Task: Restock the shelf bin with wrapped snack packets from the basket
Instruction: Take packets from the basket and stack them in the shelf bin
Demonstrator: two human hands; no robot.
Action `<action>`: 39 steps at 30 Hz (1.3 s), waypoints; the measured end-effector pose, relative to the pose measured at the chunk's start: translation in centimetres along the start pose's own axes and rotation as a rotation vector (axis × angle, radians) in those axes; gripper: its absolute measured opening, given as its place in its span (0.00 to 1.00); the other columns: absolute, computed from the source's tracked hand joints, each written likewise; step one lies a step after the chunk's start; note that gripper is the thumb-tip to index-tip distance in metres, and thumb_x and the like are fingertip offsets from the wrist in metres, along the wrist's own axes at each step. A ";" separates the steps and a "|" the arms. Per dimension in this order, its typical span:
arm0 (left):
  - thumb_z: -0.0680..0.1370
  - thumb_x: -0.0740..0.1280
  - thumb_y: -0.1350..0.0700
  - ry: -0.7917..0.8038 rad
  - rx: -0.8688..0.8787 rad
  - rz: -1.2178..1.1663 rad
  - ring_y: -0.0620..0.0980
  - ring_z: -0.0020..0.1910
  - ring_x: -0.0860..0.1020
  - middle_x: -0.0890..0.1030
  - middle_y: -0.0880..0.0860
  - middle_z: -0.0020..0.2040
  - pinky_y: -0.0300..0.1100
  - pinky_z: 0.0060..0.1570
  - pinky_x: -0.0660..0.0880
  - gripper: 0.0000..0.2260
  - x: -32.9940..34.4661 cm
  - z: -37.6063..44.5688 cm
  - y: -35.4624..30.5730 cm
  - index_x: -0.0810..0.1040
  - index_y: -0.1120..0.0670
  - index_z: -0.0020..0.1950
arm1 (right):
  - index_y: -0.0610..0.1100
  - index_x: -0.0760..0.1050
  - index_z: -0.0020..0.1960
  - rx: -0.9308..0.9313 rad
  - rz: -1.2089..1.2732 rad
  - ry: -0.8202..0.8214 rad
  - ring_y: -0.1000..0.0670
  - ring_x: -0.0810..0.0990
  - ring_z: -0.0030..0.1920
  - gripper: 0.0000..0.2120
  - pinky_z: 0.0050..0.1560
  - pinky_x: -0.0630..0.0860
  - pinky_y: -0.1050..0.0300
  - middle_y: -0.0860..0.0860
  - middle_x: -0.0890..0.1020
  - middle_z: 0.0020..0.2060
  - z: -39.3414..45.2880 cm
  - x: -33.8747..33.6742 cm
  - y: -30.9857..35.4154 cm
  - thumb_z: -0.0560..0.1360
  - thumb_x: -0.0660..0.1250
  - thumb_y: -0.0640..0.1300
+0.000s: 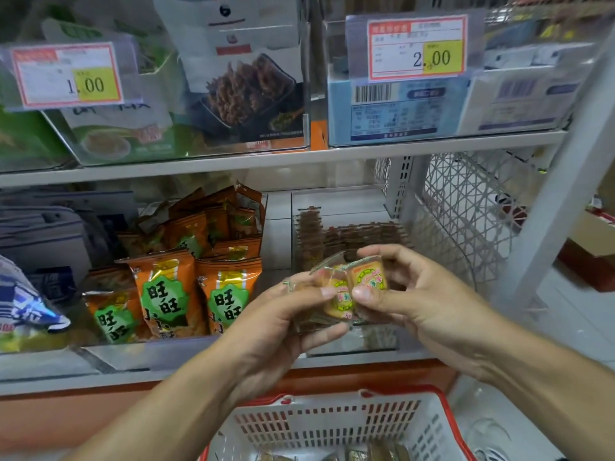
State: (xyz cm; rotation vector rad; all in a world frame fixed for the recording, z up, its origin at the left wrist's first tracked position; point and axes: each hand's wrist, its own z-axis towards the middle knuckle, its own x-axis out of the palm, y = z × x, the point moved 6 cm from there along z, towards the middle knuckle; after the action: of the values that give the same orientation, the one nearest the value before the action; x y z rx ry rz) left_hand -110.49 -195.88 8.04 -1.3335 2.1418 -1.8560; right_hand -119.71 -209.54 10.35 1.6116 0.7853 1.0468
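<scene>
- Snack packets point(352, 291): small clear wrappers, each with a tan biscuit and a round yellow-green label edged in orange-red. At least two at the front of the bunch, more wrappers behind; exact count unclear.
- Left hand point(283, 314): fingers curled under the bunch, thumb pressed on the front of it.
- Right hand point(422, 294): thumb and fingers pinch the rightmost packet, which stands roughly upright against the others.
- Both hands hold the bunch in front of the clear shelf bin point(342, 207), just above its front edge.
- The bin holds a row of brownish wrapped items standing on edge toward the back; blurred, cannot tell if same product.
- Basket point(336, 424): white slotted walls, red rim, directly below the hands. A few wrapped packets lie on its bottom.
- Orange snack bags point(186, 287) with green labels fill the bin just left of the target bin.
- White mesh panel point(466, 207) stands right of the bin.
- Upper shelf: clear bins with price tags point(417, 46) reading 1.00 and 2.00.
- The hands and the bunch cover the bin's front lower part.
</scene>
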 end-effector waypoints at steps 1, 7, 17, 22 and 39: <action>0.65 0.78 0.60 -0.018 0.017 -0.032 0.54 0.49 0.87 0.88 0.60 0.50 0.42 0.40 0.84 0.09 0.0 0.0 -0.1 0.89 0.54 0.44 | 0.43 0.80 0.58 -0.027 0.015 -0.020 0.44 0.85 0.49 0.25 0.45 0.83 0.56 0.42 0.86 0.52 0.0 0.0 0.2 0.62 0.78 0.37; 0.60 0.78 0.61 -0.113 0.059 -0.231 0.57 0.48 0.87 0.87 0.64 0.51 0.43 0.37 0.84 0.10 0.0 -0.3 -0.6 0.89 0.58 0.40 | 0.43 0.80 0.63 0.013 0.088 0.067 0.45 0.84 0.51 0.17 0.49 0.83 0.57 0.41 0.85 0.56 -0.1 0.0 0.9 0.75 0.69 0.35; 0.62 0.77 0.58 -0.141 0.050 -0.171 0.50 0.43 0.87 0.88 0.56 0.45 0.41 0.35 0.83 0.08 -0.3 -0.5 -0.3 0.90 0.51 0.40 | 0.41 0.77 0.60 0.015 0.025 0.021 0.50 0.86 0.44 0.25 0.39 0.81 0.61 0.44 0.87 0.47 -0.2 0.8 -0.2 0.64 0.77 0.41; 0.63 0.76 0.59 -0.115 0.059 -0.174 0.48 0.42 0.87 0.88 0.55 0.45 0.39 0.34 0.83 0.07 0.1 -0.5 0.1 0.89 0.51 0.39 | 0.37 0.77 0.61 0.059 0.030 -0.004 0.45 0.86 0.46 0.29 0.43 0.83 0.59 0.38 0.86 0.49 -0.2 0.7 -0.6 0.62 0.79 0.42; 0.67 0.75 0.62 -0.118 0.163 -0.258 0.53 0.49 0.87 0.87 0.61 0.51 0.43 0.42 0.84 0.06 -0.5 -0.1 -0.7 0.89 0.54 0.40 | 0.34 0.74 0.59 0.177 0.453 -0.057 0.44 0.87 0.46 0.21 0.44 0.84 0.53 0.37 0.85 0.48 -0.4 1.3 -1.0 0.66 0.69 0.28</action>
State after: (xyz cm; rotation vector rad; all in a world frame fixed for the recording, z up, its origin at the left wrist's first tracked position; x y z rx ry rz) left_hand -109.81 -195.44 8.36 -1.7001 1.7920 -1.9310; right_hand -119.59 -208.00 9.78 2.0210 0.4928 1.2662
